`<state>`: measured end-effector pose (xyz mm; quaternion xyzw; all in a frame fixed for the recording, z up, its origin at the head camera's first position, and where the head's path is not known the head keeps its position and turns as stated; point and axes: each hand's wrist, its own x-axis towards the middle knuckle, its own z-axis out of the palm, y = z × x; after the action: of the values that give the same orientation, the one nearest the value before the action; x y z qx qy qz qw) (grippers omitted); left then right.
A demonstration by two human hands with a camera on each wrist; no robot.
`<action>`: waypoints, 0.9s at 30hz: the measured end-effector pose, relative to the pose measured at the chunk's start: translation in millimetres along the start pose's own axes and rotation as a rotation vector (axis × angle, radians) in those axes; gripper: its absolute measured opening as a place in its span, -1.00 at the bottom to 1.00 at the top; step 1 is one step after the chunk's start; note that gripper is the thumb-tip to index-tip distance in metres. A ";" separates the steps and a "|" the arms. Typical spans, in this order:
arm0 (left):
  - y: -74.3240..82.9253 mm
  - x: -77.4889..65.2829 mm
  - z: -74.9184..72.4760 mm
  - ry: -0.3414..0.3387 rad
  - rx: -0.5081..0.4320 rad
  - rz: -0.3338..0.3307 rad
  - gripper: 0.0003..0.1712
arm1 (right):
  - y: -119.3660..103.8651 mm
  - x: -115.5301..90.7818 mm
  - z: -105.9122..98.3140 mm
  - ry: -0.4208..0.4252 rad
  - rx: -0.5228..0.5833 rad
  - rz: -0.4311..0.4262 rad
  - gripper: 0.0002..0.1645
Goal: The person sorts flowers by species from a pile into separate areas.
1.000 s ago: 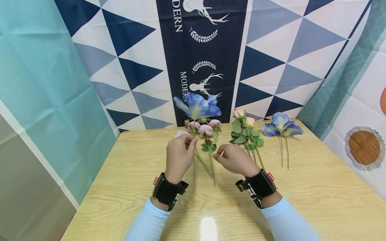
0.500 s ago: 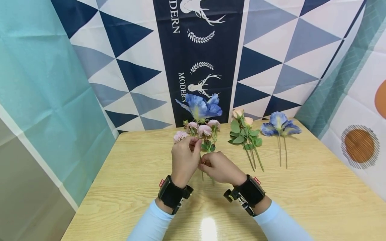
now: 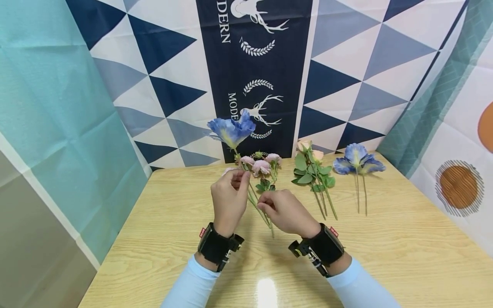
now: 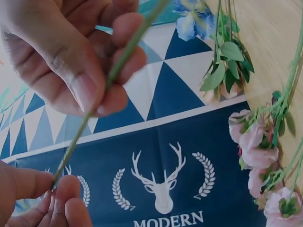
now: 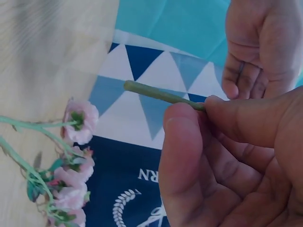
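A blue artificial flower (image 3: 231,130) with a long green stem is lifted above the table, its bloom tilted to the left. My left hand (image 3: 230,199) pinches the stem below the bloom between thumb and fingers. Lower down the same stem (image 4: 73,142), my right hand (image 3: 286,209) pinches it near its end. In the right wrist view a short bare stem end (image 5: 156,93) sticks out past the right thumb and forefinger. Pink artificial flowers (image 3: 262,167) lie on the table just behind the hands, partly covered by the left one.
Peach roses (image 3: 317,155) with green leaves lie right of the pink flowers on the wooden table (image 3: 161,239). Farther right are blue flowers (image 3: 356,156) with thin stems. A patterned cloth (image 3: 265,51) hangs behind the table.
My right hand has come left to the blue flower's stem and now grips its lower part. The bloom first shifted slightly right, then swung left and the stem became slanted.
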<state>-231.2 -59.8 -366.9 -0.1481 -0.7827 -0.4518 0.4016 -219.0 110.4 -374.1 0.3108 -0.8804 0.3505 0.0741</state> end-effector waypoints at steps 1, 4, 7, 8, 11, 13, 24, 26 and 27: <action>0.0 0.5 -0.7 0.003 -0.003 0.005 -0.79 | -0.6 -0.4 -1.6 0.005 -0.004 -0.003 -0.88; -0.5 2.2 -3.7 0.015 -0.004 0.021 -0.76 | -1.6 -1.7 -7.8 0.021 -0.019 -0.008 -0.90; -1.5 5.0 -8.8 0.036 -0.001 0.025 -0.78 | -0.1 -3.8 -16.7 0.040 -0.030 0.007 -0.89; -2.3 6.3 -10.7 0.044 0.001 0.024 -0.79 | 1.0 -4.6 -20.3 0.051 -0.036 0.015 -0.89; -5.2 11.5 -17.7 0.079 0.008 0.015 -0.83 | 6.7 -7.5 -32.3 0.087 -0.051 0.042 -0.87; -8.7 15.4 -22.9 0.107 0.013 0.007 -0.85 | 12.3 -9.3 -40.6 0.116 -0.069 0.058 -0.87; -32.5 33.5 -60.6 0.236 0.058 -0.126 -0.80 | 50.1 -21.9 -90.8 0.207 -0.167 0.238 -0.75; -38.0 35.9 -67.6 0.266 0.065 -0.132 -0.80 | 60.2 -26.4 -99.6 0.215 -0.167 0.265 -0.72; -40.6 36.8 -70.7 0.277 0.073 -0.135 -0.80 | 65.5 -29.0 -103.8 0.217 -0.162 0.282 -0.70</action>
<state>-243.7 -145.4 -343.7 -0.0168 -0.7437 -0.4651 0.4798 -244.3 230.4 -344.5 0.1379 -0.9274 0.3168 0.1434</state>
